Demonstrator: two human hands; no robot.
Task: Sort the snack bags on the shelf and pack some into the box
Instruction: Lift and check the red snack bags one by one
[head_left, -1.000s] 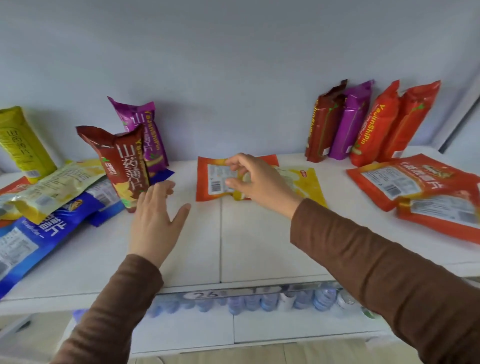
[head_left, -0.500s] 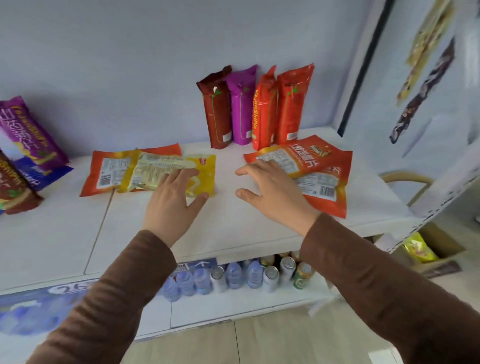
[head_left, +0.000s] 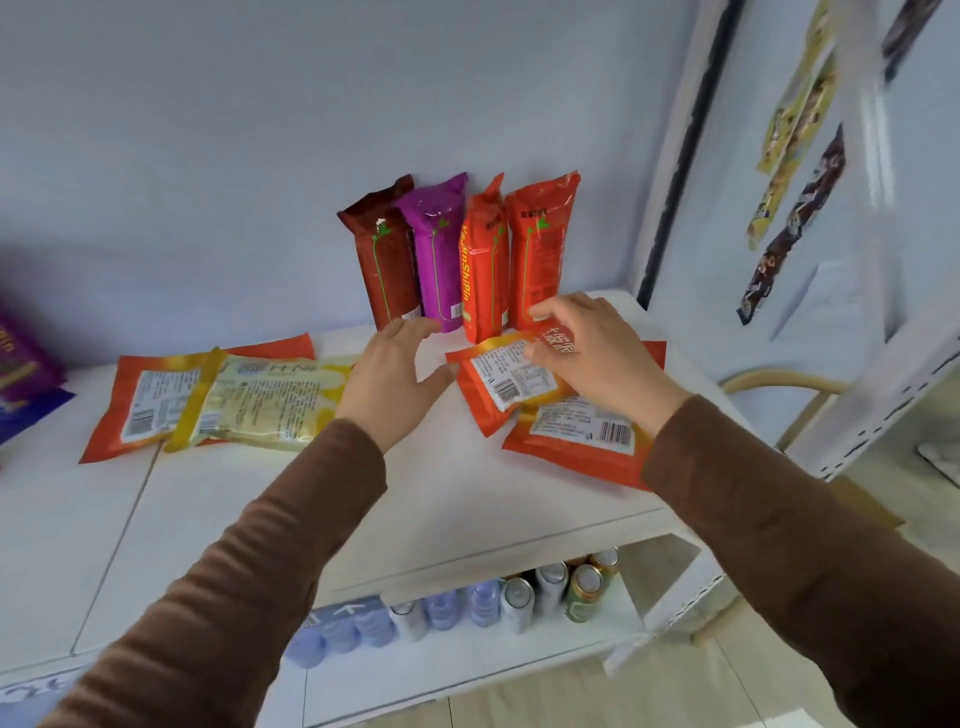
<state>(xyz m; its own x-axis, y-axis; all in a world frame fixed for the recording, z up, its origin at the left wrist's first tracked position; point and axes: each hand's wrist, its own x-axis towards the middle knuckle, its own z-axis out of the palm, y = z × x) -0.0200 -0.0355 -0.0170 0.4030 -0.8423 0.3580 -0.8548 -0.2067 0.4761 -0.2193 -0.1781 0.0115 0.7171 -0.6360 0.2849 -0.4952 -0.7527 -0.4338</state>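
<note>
We see both arms in brown long sleeves reaching forward over the white shelf board (head_left: 322, 519). Our left hand (head_left: 387, 376) is stretched out palm down above the bare shelf, its fingers straight and slightly spread, thumb angled out to the right, holding nothing; whether the fingertips touch the board we cannot tell. Our right hand (head_left: 597, 351) lies on the upper of two flat orange foil snack bags (head_left: 501, 387), label side up with a barcode showing. Its fingers are bent and rest across the bag's far edge, the thumb low on the label; whether it actually pinches the bag we cannot tell. That bag overlaps a second flat orange snack bag (head_left: 587, 441) near the shelf's right front corner.

Behind the hands, four tall bags stand upright against the pale wall, touching side by side: a dark red bag (head_left: 387, 260), a purple bag (head_left: 439, 249), an orange bag with yellow lettering (head_left: 483, 265) and another orange-red bag (head_left: 543, 244).

To the left, a flat pale yellow snack bag (head_left: 265, 400) lies over a flat orange bag (head_left: 143, 402). A purple bag (head_left: 23, 358) shows at the far left edge.

On the lower shelf, clear water bottles (head_left: 441, 608) and drink cans (head_left: 584, 590) stand in a row. The box is not seen clearly.
</note>
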